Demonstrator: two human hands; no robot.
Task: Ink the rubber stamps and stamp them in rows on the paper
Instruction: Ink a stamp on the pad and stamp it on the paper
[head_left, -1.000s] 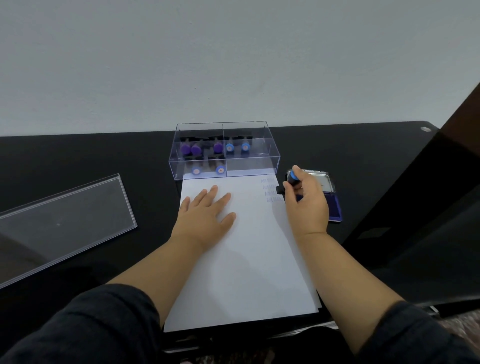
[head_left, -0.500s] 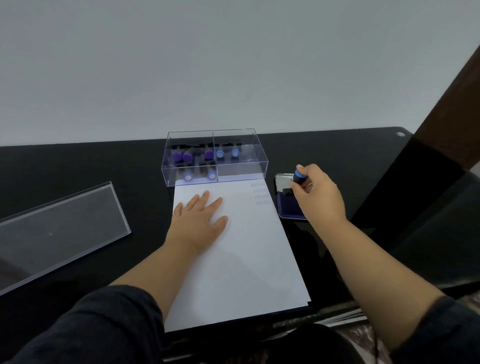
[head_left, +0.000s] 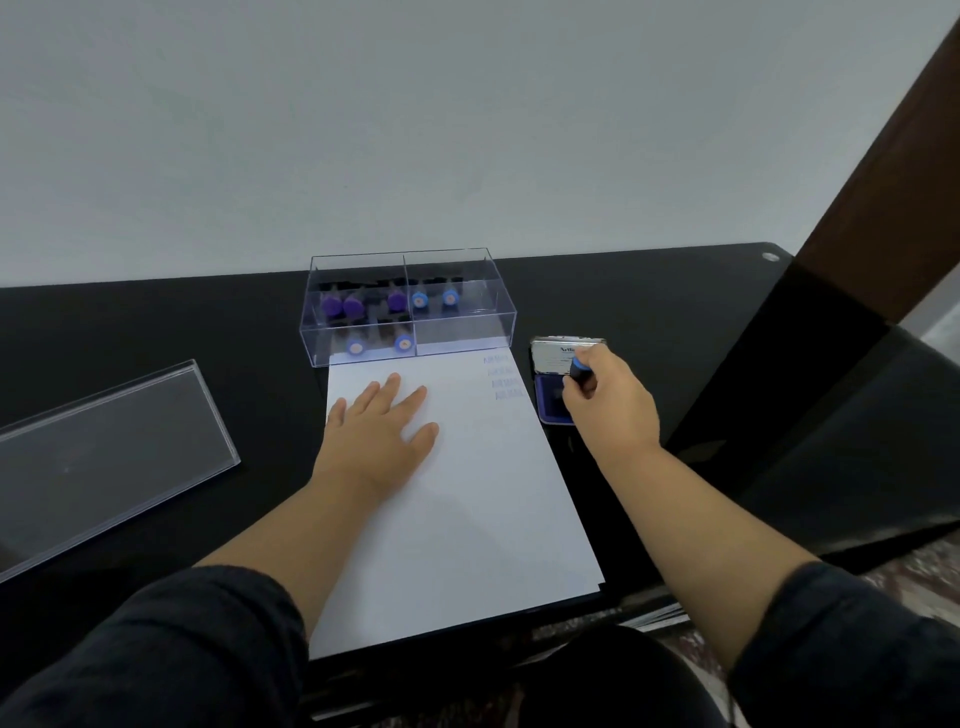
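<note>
On the ink pad (head_left: 551, 397) beside the paper (head_left: 467, 493), the right hand (head_left: 610, 402) pinches a blue-capped stamp (head_left: 577, 370) — uneven pressing could ink it patchily. The left hand (head_left: 382, 431) lies flat, fingers spread, on the paper — lifting it risks crooked rows.

The table (head_left: 156, 322) is glossy black. The paper (head_left: 467, 493) is white, with four pale blue prints (head_left: 503, 376) in a column at its 1 o'clock corner. The ink pad (head_left: 551, 400) is deep violet-blue, its open lid (head_left: 556, 353) silver with dark lettering. The held stamp (head_left: 577, 367) has a blue knob. In the clear box (head_left: 467, 325), stamp knobs are purple (head_left: 343, 305) at 10 o'clock and blue (head_left: 434, 298) elsewhere, perhaps with orange centres. The sleeves (head_left: 171, 654) are dark grey.
</note>
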